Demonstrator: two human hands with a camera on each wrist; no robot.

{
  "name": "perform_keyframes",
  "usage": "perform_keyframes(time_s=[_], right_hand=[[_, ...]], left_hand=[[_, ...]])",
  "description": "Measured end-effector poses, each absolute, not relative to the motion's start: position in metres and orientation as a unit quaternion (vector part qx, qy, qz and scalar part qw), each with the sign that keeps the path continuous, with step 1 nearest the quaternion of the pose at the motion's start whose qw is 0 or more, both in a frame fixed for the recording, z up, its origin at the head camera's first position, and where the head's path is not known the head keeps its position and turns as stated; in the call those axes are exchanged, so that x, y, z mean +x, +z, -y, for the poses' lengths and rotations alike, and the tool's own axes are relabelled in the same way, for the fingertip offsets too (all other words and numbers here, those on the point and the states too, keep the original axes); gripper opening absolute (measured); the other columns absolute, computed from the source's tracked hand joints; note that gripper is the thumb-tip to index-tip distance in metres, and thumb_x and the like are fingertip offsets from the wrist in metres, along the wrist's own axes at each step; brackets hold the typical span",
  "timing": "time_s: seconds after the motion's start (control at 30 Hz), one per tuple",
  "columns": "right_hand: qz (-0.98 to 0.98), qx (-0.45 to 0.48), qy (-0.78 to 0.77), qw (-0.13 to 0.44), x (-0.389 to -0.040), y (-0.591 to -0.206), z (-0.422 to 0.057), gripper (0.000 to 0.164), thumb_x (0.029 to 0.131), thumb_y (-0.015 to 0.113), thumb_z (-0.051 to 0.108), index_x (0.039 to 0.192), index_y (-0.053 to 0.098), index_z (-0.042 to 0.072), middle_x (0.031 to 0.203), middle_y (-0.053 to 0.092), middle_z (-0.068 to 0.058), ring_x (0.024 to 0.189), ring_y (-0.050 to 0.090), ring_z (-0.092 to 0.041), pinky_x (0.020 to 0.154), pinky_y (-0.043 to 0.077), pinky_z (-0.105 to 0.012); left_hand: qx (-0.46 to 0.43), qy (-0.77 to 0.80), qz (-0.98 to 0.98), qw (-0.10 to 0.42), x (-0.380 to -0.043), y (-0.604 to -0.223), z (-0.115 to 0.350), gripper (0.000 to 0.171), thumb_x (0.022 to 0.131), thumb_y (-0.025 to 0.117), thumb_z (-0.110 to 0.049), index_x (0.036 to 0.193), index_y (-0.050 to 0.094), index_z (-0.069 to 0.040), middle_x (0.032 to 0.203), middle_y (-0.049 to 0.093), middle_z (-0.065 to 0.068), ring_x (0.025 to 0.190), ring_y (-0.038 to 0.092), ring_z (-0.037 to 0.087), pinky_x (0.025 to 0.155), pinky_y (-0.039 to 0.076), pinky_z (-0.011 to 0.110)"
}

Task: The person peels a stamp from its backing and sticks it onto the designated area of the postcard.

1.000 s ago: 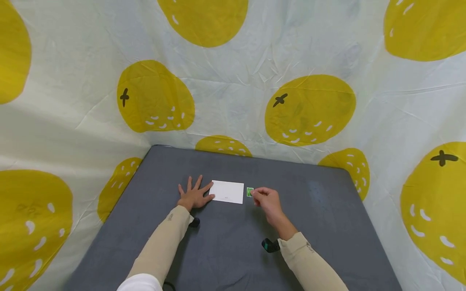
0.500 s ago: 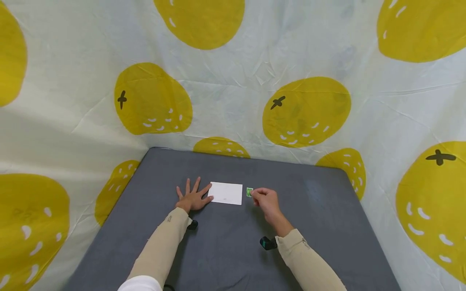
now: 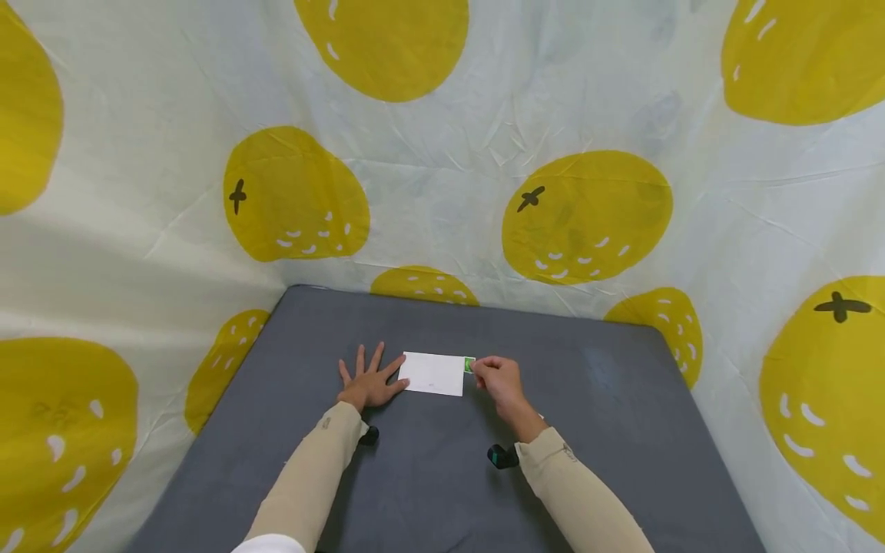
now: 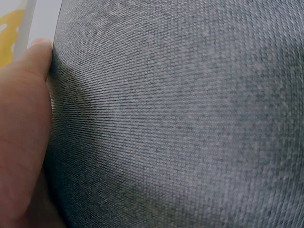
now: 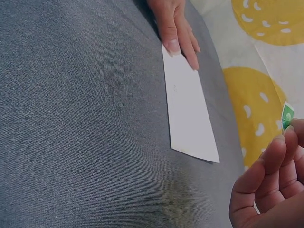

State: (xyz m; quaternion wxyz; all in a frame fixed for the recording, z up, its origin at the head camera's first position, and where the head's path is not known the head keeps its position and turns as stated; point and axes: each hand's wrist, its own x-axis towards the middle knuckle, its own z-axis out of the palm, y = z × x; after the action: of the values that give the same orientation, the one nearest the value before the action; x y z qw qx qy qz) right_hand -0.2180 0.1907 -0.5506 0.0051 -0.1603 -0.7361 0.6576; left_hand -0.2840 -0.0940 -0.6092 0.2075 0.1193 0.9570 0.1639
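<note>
A blank white paper rectangle (image 3: 432, 372), about envelope size with a faint small mark near its front edge, lies flat on the grey surface. My left hand (image 3: 369, 382), fingers spread, rests at its left end; thumb and index finger lie on the paper. In the left wrist view the thumb (image 4: 38, 59) overlaps the paper's edge (image 4: 43, 21). My right hand (image 3: 501, 382) pinches a small green stamp (image 5: 287, 115) with a white border between thumb and fingertips. From the head view, the stamp overlaps the paper's upper right corner; in the right wrist view it is held up off the surface.
The grey cloth-covered table (image 3: 415, 484) spreads out around both hands. A white curtain (image 3: 442, 207) with large yellow fruit prints hangs behind and along both sides. Dark wrist-camera mounts (image 3: 502, 457) sit below the sleeves.
My right hand has shifted slightly left with the stamp, closing the gap to the paper's right edge. My left hand and the paper stay in place; the head view shifts slightly.
</note>
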Motion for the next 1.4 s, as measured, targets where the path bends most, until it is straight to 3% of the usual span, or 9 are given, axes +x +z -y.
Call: perform_keyframes(time_s=[0.37, 0.6, 0.83, 1.0, 1.23, 1.4], right_hand=[[0.731, -0.184, 0.657, 0.004, -0.228, -0.558, -0.19, 0.014, 0.093, 0.074, 0.005, 0.095, 0.075, -0.009, 0.068, 0.063, -0.002, 0.058, 0.056, -0.012, 0.066, 0.056, -0.033], [0.73, -0.187, 0.657, 0.004, -0.234, -0.561, -0.185, 0.012, 0.091, 0.075, 0.005, 0.09, 0.075, -0.007, 0.066, 0.062, -0.002, 0.056, 0.055, -0.013, 0.063, 0.055, -0.034], [0.733, -0.186, 0.654, 0.003, -0.238, -0.567, -0.182, 0.011, 0.09, 0.075, 0.004, 0.088, 0.074, -0.007, 0.061, 0.059, 0.0, 0.053, 0.053, -0.013, 0.059, 0.051, -0.031], [0.734, -0.188, 0.653, 0.001, -0.241, -0.572, -0.18, 0.012, 0.09, 0.075, 0.004, 0.09, 0.075, -0.008, 0.062, 0.06, -0.001, 0.054, 0.053, -0.013, 0.057, 0.05, -0.029], [0.733, -0.186, 0.655, -0.002, -0.243, -0.578, -0.178, 0.014, 0.091, 0.075, 0.004, 0.092, 0.075, -0.009, 0.066, 0.063, -0.006, 0.054, 0.054, -0.014, 0.056, 0.05, -0.029], [0.733, -0.193, 0.653, 0.001, -0.244, -0.58, -0.176, 0.013, 0.091, 0.074, 0.004, 0.092, 0.075, -0.009, 0.065, 0.062, -0.004, 0.055, 0.055, -0.015, 0.055, 0.05, -0.029]], left_hand=[[0.119, 0.143, -0.965, 0.186, -0.272, -0.594, 0.088, 0.069, 0.103, 0.038, -0.071, 0.165, 0.022, -0.045, 0.179, -0.004, 0.004, 0.161, -0.018, 0.047, 0.117, -0.014, 0.082], [0.11, 0.142, -0.965, 0.191, -0.274, -0.6, 0.09, 0.07, 0.102, 0.039, -0.073, 0.165, 0.021, -0.047, 0.179, -0.005, 0.003, 0.161, -0.019, 0.046, 0.117, -0.015, 0.081], [0.111, 0.171, -0.959, 0.196, -0.277, -0.612, 0.092, 0.075, 0.098, 0.037, -0.08, 0.164, 0.019, -0.049, 0.179, -0.007, 0.002, 0.16, -0.025, 0.044, 0.113, -0.025, 0.079], [0.114, 0.18, -0.959, 0.184, -0.275, -0.61, 0.092, 0.076, 0.096, 0.035, -0.084, 0.163, 0.023, -0.051, 0.179, -0.002, 0.004, 0.161, -0.02, 0.046, 0.113, -0.022, 0.082], [0.113, 0.158, -0.963, 0.187, -0.27, -0.598, 0.089, 0.07, 0.103, 0.04, -0.07, 0.165, 0.025, -0.042, 0.179, 0.0, 0.005, 0.162, -0.016, 0.046, 0.117, -0.017, 0.081], [0.111, 0.153, -0.964, 0.187, -0.269, -0.594, 0.088, 0.068, 0.104, 0.04, -0.069, 0.165, 0.025, -0.043, 0.179, -0.001, 0.005, 0.162, -0.017, 0.046, 0.117, -0.016, 0.081]])
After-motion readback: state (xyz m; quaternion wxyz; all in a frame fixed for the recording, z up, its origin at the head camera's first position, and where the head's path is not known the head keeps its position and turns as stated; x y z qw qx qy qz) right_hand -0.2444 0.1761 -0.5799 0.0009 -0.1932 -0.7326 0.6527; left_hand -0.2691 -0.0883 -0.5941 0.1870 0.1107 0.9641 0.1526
